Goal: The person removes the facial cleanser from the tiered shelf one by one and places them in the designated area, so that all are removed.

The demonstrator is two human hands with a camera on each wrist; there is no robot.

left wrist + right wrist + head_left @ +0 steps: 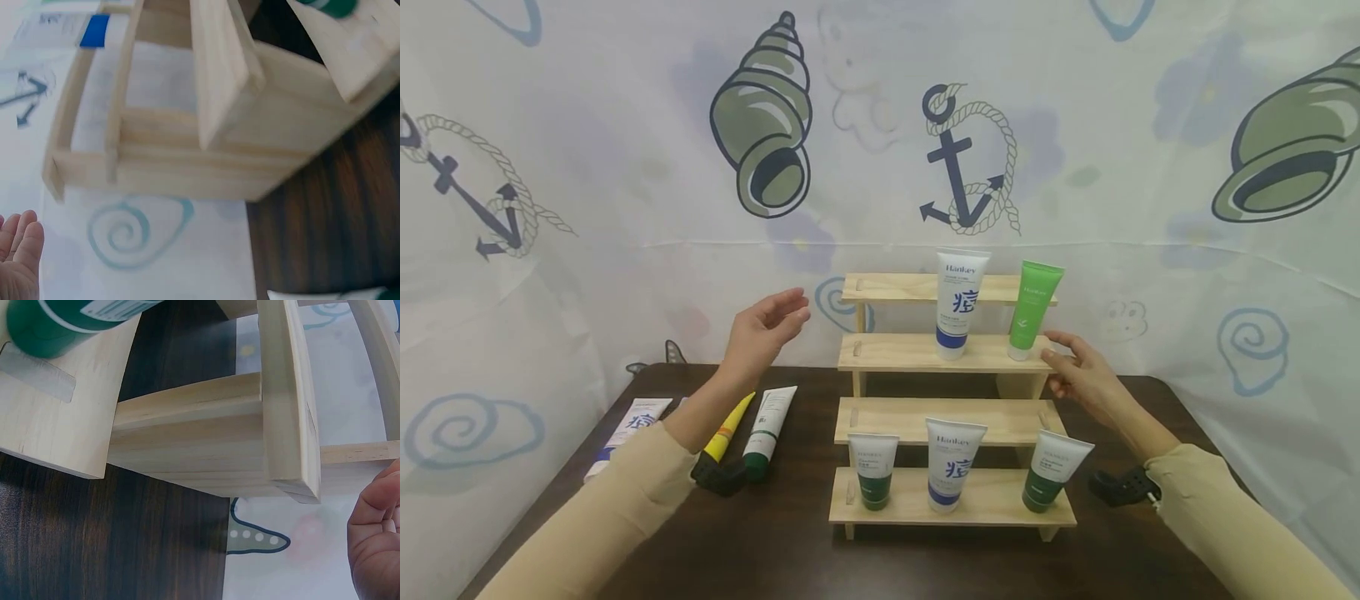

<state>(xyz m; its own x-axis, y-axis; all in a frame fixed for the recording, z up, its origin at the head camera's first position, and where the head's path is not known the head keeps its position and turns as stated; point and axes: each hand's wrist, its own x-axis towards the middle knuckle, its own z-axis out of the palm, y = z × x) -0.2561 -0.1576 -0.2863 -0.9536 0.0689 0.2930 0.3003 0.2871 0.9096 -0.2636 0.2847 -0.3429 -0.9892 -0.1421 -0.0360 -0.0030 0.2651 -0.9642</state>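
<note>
Sleeved forearms (pixel 572 525) flank a four-tier wooden stand (pixel 887 419). Left hand (pixel 765 329): fingers loosely extended, holding nothing. Right hand (pixel 1086 379): fingers bent, at the right end of the second-highest shelf (pixel 895 352); whether it grips or touches anything cannot be told. Just beside it, the green tube (pixel 1036 308) stands cap-down, tilted. Brushing fingers could tip this tube; a bumped stand could topple the three tubes on the lowest tier (pixel 950 462). The left arm partly hides a yellow tube (pixel 724 433); both wrist views crop the hands.
</note>
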